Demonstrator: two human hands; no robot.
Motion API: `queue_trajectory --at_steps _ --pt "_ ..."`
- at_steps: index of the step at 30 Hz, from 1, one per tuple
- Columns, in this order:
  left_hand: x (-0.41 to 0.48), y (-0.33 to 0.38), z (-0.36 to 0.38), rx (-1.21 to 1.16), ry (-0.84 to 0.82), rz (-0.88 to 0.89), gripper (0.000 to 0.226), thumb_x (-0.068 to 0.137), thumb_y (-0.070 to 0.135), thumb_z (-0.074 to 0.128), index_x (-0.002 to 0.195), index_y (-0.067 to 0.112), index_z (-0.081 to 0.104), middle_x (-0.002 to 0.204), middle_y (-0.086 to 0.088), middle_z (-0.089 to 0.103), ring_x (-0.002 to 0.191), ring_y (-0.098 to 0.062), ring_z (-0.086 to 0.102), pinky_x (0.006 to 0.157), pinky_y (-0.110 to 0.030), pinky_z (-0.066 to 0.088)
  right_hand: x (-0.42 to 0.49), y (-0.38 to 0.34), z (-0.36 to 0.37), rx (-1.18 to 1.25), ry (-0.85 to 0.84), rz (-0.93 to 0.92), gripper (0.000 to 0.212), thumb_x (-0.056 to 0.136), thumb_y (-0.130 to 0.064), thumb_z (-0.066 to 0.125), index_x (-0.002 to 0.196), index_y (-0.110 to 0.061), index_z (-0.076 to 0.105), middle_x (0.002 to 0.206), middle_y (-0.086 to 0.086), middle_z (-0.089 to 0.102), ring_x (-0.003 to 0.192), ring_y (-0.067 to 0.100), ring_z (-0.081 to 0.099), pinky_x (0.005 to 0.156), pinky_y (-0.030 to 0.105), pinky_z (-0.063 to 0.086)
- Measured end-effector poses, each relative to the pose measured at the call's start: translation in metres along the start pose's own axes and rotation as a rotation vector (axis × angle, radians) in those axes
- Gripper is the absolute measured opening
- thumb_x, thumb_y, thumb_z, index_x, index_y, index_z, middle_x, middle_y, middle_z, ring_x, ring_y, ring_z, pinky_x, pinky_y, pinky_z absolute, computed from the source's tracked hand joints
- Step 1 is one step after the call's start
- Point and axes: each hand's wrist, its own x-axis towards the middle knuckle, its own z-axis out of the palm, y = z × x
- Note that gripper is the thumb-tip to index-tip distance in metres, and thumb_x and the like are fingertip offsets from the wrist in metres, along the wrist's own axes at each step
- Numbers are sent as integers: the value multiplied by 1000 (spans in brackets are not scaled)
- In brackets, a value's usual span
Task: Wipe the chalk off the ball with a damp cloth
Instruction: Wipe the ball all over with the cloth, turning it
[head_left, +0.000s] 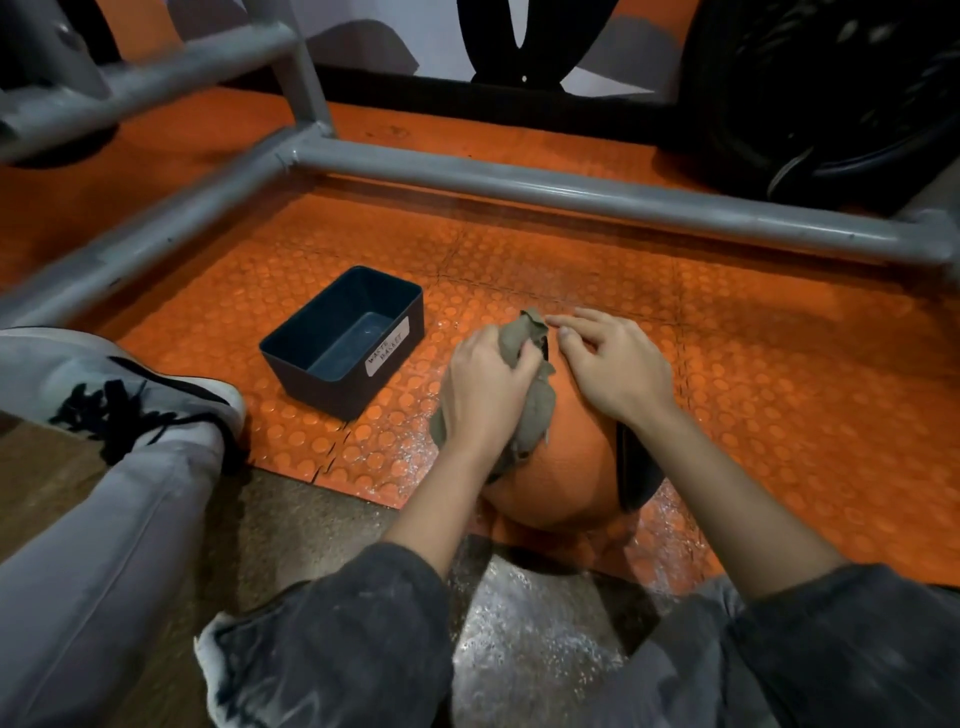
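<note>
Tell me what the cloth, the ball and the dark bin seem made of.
Cloth: soft matte fabric, it crumples and drapes. Ball: probably rubber, matte orange with a black stripe. Bin: likely rigid plastic, smooth walls, faint sheen.

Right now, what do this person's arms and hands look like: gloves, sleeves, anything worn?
No gloves: the left hand and right hand are bare, with no rings or watch showing. Dark grey sleeves, pushed up near the elbows, carry pale dusty smears.

Orange ball (558, 483) with black stripe; grey-green cloth (535, 410); orange round-studded mat (727, 322); dark bin (343, 343), white label.
</note>
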Motion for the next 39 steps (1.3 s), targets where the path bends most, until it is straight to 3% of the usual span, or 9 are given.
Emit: queue_trajectory --at_steps 8,11,17,20,23,26,31,36,39 --pt "59 0 9 147 -90 -251 21 82 33 57 78 12 58 79 -7 60 74 -28 51 65 -28 36 -12 1 2 -5 27 -27 31 97 -39 42 121 -46 60 142 -13 46 133 13 34 104 26 26" --pt "71 -18 16 100 -95 -302 29 78 35 59 81 7 63 89 -13 68 84 -32 61 71 -34 48 -15 1 5 -12 35 -44 30 97 -40 41 120 -48 59 143 -14 46 134 14 33 107 29 26" --pt "67 -69 19 84 -165 -481 37 82 38 61 91 4 69 92 -14 68 91 -30 64 67 -29 42 -36 1 11 68 134 -98 44 86 -48 33 116 -42 65 138 -9 52 133 19 38 111 37 29" --pt "62 -76 21 -54 -168 -541 30 84 34 62 83 4 64 84 -13 63 92 -32 62 66 -27 36 -38 1 14 56 190 -101 52 80 -51 27 111 -40 68 135 -8 55 130 19 42 109 37 31" --pt "62 -58 14 -94 -146 -501 29 83 33 60 66 9 56 78 -16 63 88 -33 62 64 -31 36 -32 1 10 55 159 -73 50 81 -51 29 112 -41 67 136 -9 55 131 19 40 109 37 32" --pt "53 -23 5 -45 -125 -382 37 82 31 59 53 13 46 60 -9 54 71 -32 56 56 -31 32 -25 3 8 44 130 -55 45 83 -45 34 115 -41 65 137 -9 53 130 18 40 109 35 30" --pt "20 20 -9 79 -73 -227 34 86 31 54 57 14 47 55 -1 49 54 -19 46 49 -32 31 -13 6 4 64 61 -36 32 91 -41 43 115 -43 64 136 -11 53 128 13 40 105 32 32" --pt "-46 23 -11 93 -66 -77 33 83 41 48 69 11 56 70 -11 61 69 -33 57 61 -37 40 -3 8 -2 102 7 -22 29 92 -38 47 114 -44 64 136 -10 53 129 15 40 106 32 33" --pt "-55 16 -17 -50 -8 -53 30 84 39 50 75 11 55 74 -4 55 72 -28 54 61 -35 38 -5 6 -2 88 -3 -18 29 94 -40 45 115 -46 63 137 -12 51 131 13 38 105 31 32"
